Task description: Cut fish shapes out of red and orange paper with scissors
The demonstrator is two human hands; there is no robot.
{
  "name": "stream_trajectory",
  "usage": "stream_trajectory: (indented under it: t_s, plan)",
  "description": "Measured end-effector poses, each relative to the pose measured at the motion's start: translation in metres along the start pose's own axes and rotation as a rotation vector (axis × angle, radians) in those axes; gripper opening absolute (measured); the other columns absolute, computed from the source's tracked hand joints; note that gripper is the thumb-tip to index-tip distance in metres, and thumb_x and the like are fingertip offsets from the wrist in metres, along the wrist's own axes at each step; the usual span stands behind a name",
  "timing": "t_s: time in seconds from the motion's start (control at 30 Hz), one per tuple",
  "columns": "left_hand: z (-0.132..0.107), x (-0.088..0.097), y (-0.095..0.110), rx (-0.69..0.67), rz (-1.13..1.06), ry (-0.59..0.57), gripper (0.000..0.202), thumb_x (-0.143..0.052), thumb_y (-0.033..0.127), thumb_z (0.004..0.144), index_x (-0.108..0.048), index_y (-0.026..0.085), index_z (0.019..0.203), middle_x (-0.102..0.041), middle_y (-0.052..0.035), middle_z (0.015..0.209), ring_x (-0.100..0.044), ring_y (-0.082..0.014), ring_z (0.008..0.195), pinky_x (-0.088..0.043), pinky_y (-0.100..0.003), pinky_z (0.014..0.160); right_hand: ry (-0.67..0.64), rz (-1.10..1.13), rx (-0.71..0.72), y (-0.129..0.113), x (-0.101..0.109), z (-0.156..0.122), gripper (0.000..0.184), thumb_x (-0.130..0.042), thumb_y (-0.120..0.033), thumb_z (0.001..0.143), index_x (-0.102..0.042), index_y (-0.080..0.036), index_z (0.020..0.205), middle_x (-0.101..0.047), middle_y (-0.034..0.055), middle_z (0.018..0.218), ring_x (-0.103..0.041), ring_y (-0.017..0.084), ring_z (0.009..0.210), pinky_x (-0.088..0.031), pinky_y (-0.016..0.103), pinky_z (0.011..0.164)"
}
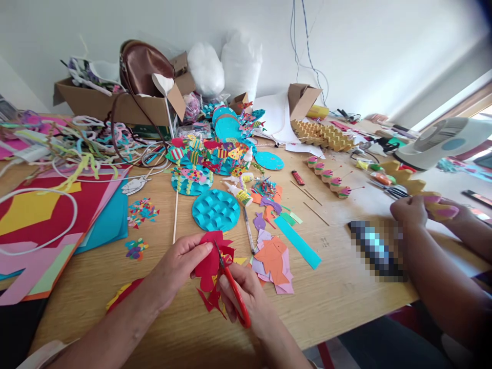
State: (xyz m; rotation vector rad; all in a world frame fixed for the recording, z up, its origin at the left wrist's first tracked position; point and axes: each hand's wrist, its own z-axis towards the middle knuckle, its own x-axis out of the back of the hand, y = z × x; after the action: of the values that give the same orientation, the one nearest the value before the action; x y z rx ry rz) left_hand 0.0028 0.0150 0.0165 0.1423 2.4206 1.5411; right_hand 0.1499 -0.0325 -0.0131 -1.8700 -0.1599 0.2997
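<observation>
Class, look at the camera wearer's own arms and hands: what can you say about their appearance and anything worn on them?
The left hand and right hand are gloveless, with no watch or bracelet showing. Both forearms are bare; a pale cloth edge, possibly a sleeve, shows beside the left one.

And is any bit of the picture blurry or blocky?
In the head view, a dark object right of centre is all blocky squares; in the head view, the far-right edge looks soft and stretched, while the scissors and red paper look fairly clear.
</observation>
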Motion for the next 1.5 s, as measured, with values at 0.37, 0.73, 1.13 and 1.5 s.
stream_trajectory:
  t_s: [0.37,0.73,1.13,1.5]
  plan:
    - [-0.001,-0.001,0.004,-0.005,0.084,-0.06,0.026,-0.063,0.041,0.074,-0.071,0.017,0.077,-0.061,0.0014,0.058,-0.05,-0.0129,0.056,-0.04,-0.022,0.053,0.002,-0.028,0.003,-0.003,0.0,0.0,0.047,-0.054,-0.054,0.081,-0.041,-0.019,0.053,-0.041,-0.007,0.041,-0.037,0.006,0.035,-0.031,0.017,0.036]
    - [0.0,-0.004,0.001,0.017,0.028,-0.054,0.025,-0.064,0.041,0.071,-0.067,0.016,0.072,-0.061,0.0011,0.059,-0.047,-0.0112,0.054,-0.039,-0.02,0.051,0.004,0.013,0.019,0.0,0.0,0.0,0.049,-0.054,-0.06,0.079,-0.042,-0.019,0.054,-0.041,-0.0068,0.041,-0.032,0.005,0.032,-0.024,0.017,0.032]
    - [-0.005,-0.01,0.002,0.013,-0.012,-0.045,0.025,-0.066,0.04,0.069,-0.062,0.016,0.064,-0.054,0.0049,0.05,-0.038,-0.0074,0.046,-0.03,-0.018,0.044,0.034,0.038,0.014,0.005,0.0,-0.003,0.044,-0.057,-0.052,0.08,-0.042,-0.019,0.055,-0.04,-0.0079,0.041,-0.034,0.004,0.031,-0.026,0.015,0.031]
    - [-0.01,-0.008,0.003,0.063,-0.037,-0.078,0.024,-0.069,0.04,0.067,-0.066,0.016,0.067,-0.063,0.0022,0.056,-0.049,-0.0098,0.052,-0.038,-0.019,0.05,0.036,0.018,0.038,0.009,-0.002,-0.005,0.046,-0.055,-0.057,0.08,-0.045,-0.018,0.057,-0.041,-0.0068,0.04,-0.035,0.004,0.03,-0.026,0.015,0.031]
